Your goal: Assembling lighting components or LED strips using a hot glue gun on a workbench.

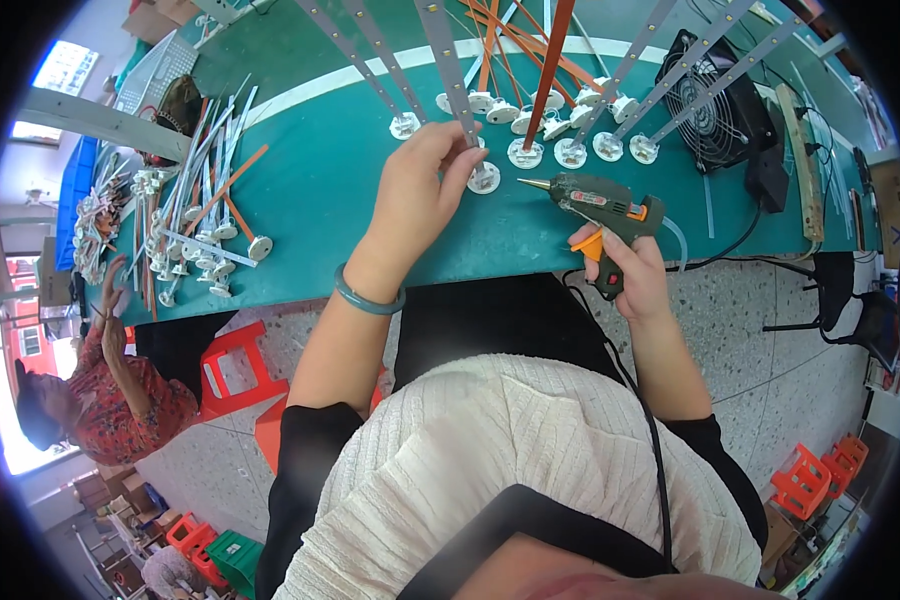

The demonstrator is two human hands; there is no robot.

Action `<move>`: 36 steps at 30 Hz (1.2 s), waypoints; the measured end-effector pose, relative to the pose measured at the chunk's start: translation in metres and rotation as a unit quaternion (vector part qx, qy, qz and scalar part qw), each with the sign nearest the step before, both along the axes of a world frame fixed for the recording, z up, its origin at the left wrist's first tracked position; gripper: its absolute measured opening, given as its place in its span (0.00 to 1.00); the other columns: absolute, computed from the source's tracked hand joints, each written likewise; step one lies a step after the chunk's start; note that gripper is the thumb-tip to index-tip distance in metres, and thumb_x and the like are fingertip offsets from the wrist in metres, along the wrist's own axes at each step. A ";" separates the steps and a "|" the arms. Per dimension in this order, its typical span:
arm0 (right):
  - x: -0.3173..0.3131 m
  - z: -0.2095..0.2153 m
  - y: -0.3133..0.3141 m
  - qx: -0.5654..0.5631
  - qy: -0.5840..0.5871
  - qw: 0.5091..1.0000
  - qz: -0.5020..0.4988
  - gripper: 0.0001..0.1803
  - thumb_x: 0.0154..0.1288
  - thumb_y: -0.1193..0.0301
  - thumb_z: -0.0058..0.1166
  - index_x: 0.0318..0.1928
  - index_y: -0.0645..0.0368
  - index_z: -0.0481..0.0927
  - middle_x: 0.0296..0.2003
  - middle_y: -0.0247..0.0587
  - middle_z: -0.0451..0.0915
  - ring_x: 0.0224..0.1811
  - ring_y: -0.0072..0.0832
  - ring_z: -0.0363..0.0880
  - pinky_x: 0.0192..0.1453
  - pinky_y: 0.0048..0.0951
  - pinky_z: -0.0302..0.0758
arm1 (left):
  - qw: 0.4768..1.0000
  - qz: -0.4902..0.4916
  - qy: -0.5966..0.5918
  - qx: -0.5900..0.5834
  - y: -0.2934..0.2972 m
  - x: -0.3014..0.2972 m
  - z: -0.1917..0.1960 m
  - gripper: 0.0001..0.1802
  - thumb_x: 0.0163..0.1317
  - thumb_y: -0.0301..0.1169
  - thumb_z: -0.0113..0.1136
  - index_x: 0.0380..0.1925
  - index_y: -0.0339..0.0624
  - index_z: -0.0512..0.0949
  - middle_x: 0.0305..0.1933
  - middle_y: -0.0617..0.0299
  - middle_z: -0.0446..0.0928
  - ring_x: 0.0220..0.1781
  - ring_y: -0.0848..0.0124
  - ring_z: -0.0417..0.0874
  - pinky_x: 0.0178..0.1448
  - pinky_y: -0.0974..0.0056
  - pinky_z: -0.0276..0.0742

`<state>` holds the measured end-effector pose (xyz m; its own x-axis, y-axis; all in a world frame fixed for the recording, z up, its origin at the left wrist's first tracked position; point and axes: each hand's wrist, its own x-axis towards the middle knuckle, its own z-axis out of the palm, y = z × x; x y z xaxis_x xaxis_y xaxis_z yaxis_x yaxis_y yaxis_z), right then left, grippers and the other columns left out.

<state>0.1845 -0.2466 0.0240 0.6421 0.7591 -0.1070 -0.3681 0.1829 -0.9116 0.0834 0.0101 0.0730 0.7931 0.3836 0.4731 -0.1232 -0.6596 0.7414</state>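
My left hand [425,175] pinches the lower end of an upright grey LED strip [440,50], just above its round white base [484,178] on the green table. In my right hand [630,275] is a dark green hot glue gun [600,200] with an orange trigger. Its metal nozzle points left, a little apart from that base, and a clear glue stick [675,240] sticks out of its back. Beside the held strip stands a brown strip [550,75] on a white base [525,153]. More LED strips [660,70] rise from white bases to the right, and others to the left.
Loose strips with white bases [205,250] lie in a pile at the left, and more [530,105] at the back. A black fan [715,105] and a wooden-backed power strip [800,170] occupy the right. Another person [120,390] works at the left end. Red stools [240,370] stand below.
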 end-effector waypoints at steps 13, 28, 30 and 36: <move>0.005 -0.011 -0.012 -0.002 -0.029 1.000 -0.009 0.25 0.77 0.69 0.46 0.68 0.69 0.66 0.45 0.51 0.82 0.28 0.25 0.76 0.32 0.26 0.73 | 0.980 -0.002 0.151 0.126 -0.030 -0.045 -0.025 0.14 0.62 0.41 0.67 0.41 0.44 0.82 0.36 0.52 0.83 0.35 0.50 0.84 0.40 0.50 0.79; 0.008 -0.015 -0.007 0.011 -0.038 0.999 0.017 0.20 0.80 0.66 0.47 0.64 0.64 0.67 0.43 0.49 0.79 0.26 0.26 0.74 0.31 0.28 0.74 | 0.792 0.462 0.120 0.380 0.233 -0.300 0.015 0.14 0.58 0.27 0.68 0.46 0.46 0.83 0.40 0.56 0.80 0.45 0.59 0.83 0.46 0.58 0.77; 0.007 -0.019 -0.012 0.013 -0.046 0.999 0.013 0.20 0.80 0.66 0.47 0.63 0.64 0.68 0.43 0.49 0.79 0.26 0.26 0.74 0.31 0.27 0.74 | 0.750 0.461 0.323 0.348 0.260 -0.302 0.007 0.34 0.55 0.25 0.67 0.65 0.56 0.74 0.58 0.56 0.76 0.62 0.56 0.77 0.62 0.50 0.72; 0.005 -0.016 -0.011 -0.011 -0.032 0.999 -0.009 0.25 0.78 0.67 0.49 0.68 0.65 0.65 0.43 0.50 0.80 0.27 0.25 0.76 0.30 0.27 0.76 | 0.703 0.551 0.167 0.418 0.275 -0.295 0.036 0.35 0.53 0.25 0.63 0.64 0.61 0.75 0.65 0.56 0.73 0.72 0.57 0.68 0.76 0.40 0.55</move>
